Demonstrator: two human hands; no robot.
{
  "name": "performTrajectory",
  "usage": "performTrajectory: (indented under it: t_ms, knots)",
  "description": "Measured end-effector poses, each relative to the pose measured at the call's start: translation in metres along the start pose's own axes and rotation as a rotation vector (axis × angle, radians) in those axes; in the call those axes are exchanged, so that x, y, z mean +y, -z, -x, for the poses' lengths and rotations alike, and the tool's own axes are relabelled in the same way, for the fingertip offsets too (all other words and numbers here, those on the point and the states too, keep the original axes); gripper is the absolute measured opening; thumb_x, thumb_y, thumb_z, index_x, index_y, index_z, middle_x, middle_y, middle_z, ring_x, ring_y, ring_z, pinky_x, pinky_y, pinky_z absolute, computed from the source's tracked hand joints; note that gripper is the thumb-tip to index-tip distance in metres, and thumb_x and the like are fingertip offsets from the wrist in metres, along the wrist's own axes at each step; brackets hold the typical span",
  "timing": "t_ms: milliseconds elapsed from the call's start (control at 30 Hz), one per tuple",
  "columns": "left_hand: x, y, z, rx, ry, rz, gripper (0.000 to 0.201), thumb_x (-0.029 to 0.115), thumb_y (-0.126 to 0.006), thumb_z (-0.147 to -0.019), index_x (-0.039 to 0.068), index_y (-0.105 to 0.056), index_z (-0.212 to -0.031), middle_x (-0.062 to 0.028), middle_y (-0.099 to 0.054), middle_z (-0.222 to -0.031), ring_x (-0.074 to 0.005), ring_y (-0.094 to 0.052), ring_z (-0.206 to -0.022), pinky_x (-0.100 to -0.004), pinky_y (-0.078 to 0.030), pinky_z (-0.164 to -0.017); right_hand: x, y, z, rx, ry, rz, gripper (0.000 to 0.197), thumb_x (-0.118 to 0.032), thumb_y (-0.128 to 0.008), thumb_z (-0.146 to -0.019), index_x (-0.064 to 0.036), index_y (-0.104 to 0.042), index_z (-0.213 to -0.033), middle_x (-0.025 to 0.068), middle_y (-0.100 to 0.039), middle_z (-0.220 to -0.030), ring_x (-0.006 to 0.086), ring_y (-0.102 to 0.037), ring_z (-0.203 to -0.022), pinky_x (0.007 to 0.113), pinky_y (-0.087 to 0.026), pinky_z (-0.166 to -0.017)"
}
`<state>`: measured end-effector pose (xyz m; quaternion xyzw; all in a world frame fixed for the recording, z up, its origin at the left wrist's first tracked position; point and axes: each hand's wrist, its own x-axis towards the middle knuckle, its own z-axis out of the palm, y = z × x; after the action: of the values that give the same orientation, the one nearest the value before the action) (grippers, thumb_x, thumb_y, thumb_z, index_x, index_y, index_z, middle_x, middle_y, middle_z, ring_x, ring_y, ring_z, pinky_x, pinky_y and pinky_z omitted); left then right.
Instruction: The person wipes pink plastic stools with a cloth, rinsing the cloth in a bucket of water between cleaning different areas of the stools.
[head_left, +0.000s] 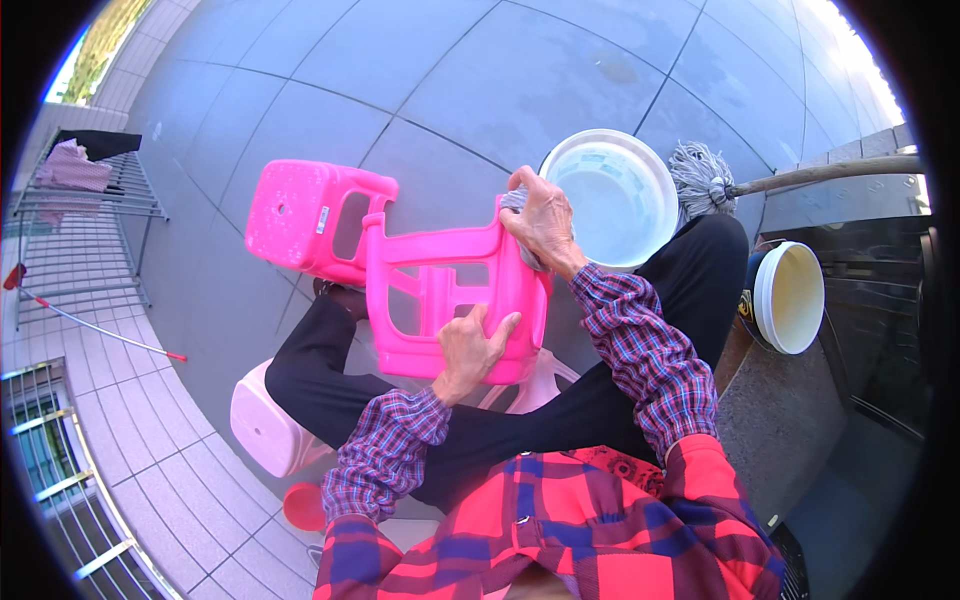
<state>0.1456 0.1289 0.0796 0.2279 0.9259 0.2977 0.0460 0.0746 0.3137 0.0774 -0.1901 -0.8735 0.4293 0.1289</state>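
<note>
A bright pink plastic stool point(430, 245) lies tipped on its side between my legs, its openings and inner struts showing. My left hand point(472, 352) grips its near edge, thumb pointing right and fingers curled over the rim. At the stool's far right corner, my right hand point(544, 222) presses a grey cloth point(516, 200) against the plastic; part of the cloth is hidden under the fingers. A white basin point(620, 205) of cloudy water stands just right of that hand. Left of the held stool, a second pink stool point(285, 215) with pale spots on its seat touches or nearly touches it.
A grey string mop point(705, 180) lies beside the basin, its wooden handle running right. Near my right knee is a white bucket point(795, 298). A pale pink stool point(270, 420) and a red cup-like thing point(304, 507) are at lower left. A metal rack point(95, 200) holds cloths.
</note>
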Motion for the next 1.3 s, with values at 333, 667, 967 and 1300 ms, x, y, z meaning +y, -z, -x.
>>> performTrajectory:
  t_ms: [333,667,967,1300]
  knots:
    - [-0.060,0.056,-0.031,0.153,0.286,0.484,0.037,0.034,-0.063,-0.084,-0.003,-0.062,-0.079,-0.0076,-0.057,-0.060,-0.0119,-0.050,-0.054,-0.0276,-0.039,-0.052,0.058,-0.024,0.009,-0.133,-0.131,-0.246,0.035,-0.008,-0.059,-0.062,-0.0046,-0.055,-0.097,0.0183,-0.062,-0.084,0.0324,-0.061,-0.079,0.039,-0.047,-0.072]
    - [-0.051,0.076,-0.031,0.029,0.479,0.945,0.027,0.024,-0.055,-0.090,-0.003,-0.063,-0.088,-0.0011,-0.061,-0.076,-0.0077,-0.052,-0.066,-0.0226,-0.040,-0.060,-0.024,0.010,0.002,-0.223,-0.072,-0.587,0.045,-0.013,-0.064,-0.070,-0.0033,-0.048,-0.111,0.0139,-0.059,-0.099,0.0187,-0.059,-0.089,0.031,-0.047,-0.077]
    - [-0.032,0.075,-0.024,0.037,0.316,0.740,0.028,0.023,-0.063,-0.085,-0.004,-0.063,-0.089,-0.0060,-0.065,-0.075,-0.0096,-0.058,-0.068,-0.0243,-0.045,-0.062,-0.009,-0.016,-0.001,-0.314,0.267,-0.583,0.064,-0.010,-0.068,-0.072,-0.0071,-0.036,-0.128,0.0192,-0.052,-0.120,0.0272,-0.055,-0.106,0.037,-0.044,-0.089]
    - [-0.044,0.075,-0.020,0.126,0.613,1.255,0.022,0.020,-0.055,-0.090,0.000,-0.063,-0.095,-0.0031,-0.063,-0.085,-0.0104,-0.058,-0.076,-0.0237,-0.045,-0.071,0.038,-0.018,0.000,-0.330,0.217,-0.350,0.070,-0.012,-0.072,-0.072,-0.0104,-0.035,-0.131,0.0155,-0.054,-0.121,0.0284,-0.056,-0.106,0.037,-0.045,-0.088]
